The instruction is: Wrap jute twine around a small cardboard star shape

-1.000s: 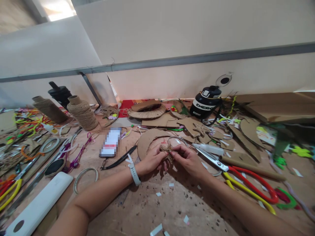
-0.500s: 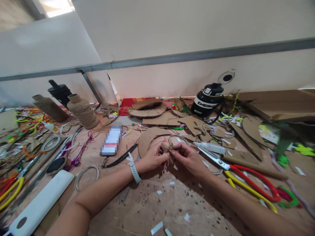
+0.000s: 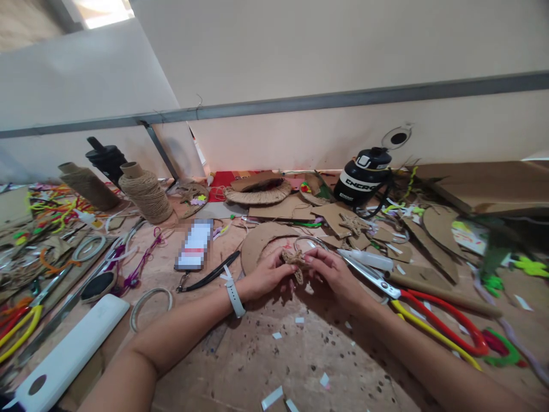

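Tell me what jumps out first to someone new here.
Both hands, left hand and right hand, meet mid-table, pinching a small jute-wrapped piece. Red-and-yellow scissors lie just right of them. Farther back, a jute twine spool stands at left and a black bottle at right.

both forearms reached forward and converged at mid-frame. the left hand [image 3: 266,276], a band on its wrist, and the right hand [image 3: 333,273] met fingertip to fingertip, fingers curled in a pinch.
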A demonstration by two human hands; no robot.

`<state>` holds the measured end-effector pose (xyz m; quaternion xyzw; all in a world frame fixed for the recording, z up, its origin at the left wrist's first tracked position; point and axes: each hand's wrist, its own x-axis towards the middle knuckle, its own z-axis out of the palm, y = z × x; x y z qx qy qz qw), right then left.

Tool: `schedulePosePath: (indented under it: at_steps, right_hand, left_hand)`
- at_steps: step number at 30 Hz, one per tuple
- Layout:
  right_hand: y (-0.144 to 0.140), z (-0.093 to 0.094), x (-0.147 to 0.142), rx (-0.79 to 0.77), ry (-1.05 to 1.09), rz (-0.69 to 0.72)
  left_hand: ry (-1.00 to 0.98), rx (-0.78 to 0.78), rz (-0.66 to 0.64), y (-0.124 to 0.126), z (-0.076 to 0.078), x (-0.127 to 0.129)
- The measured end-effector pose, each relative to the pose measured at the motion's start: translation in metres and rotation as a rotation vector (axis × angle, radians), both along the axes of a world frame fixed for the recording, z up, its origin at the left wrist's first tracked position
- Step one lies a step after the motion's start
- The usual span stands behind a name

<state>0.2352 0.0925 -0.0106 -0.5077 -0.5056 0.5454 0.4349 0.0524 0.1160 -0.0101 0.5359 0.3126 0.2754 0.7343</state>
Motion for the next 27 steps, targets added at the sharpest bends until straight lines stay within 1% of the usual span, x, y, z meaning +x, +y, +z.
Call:
schedulePosePath:
  at_steps: [3,5,8,10,11,13,15,18,20,24,27]
  right_hand:
    - [0.001,-0.001,0.004,0.137,-0.041,-0.092]
    - [0.002,-0.002,0.005,0.269,-0.139,-0.132]
    - [0.004,-0.002,0.008,0.462,-0.310,-0.079]
    - [0.005,-0.003,0.009,0.515,-0.314,-0.025]
    - [0.006,-0.005,0.010,0.505,-0.277,-0.006]
    - [0.007,-0.009,0.010,0.423,-0.185,0.028]
    - [0.007,-0.013,0.010,0.339,-0.116,0.052]
    - [0.006,-0.016,0.009,0.273,-0.076,0.036]
    - [0.005,-0.014,0.007,0.239,-0.043,0.015]
    - [0.001,-0.005,0.002,0.129,0.071,-0.014]
    - [0.000,-0.003,0.000,0.105,0.124,-0.032]
  left_hand:
    - [0.021,-0.024,0.004,0.001,0.003,-0.001]
    - [0.037,-0.030,0.003,0.002,0.004,-0.002]
    - [0.041,-0.003,0.013,0.003,0.005,-0.002]
    - [0.026,0.019,-0.010,0.003,0.005,-0.002]
    - [0.015,0.022,-0.029,0.003,0.005,-0.002]
    - [0.000,0.004,-0.067,0.002,0.004,-0.002]
    - [0.003,-0.059,-0.109,0.001,0.003,-0.002]
    - [0.006,-0.173,-0.146,0.000,0.002,-0.002]
    - [-0.006,-0.183,-0.115,0.000,0.004,-0.002]
    - [-0.014,-0.110,0.003,0.002,0.010,-0.002]
    - [-0.014,-0.063,0.051,0.004,0.012,-0.002]
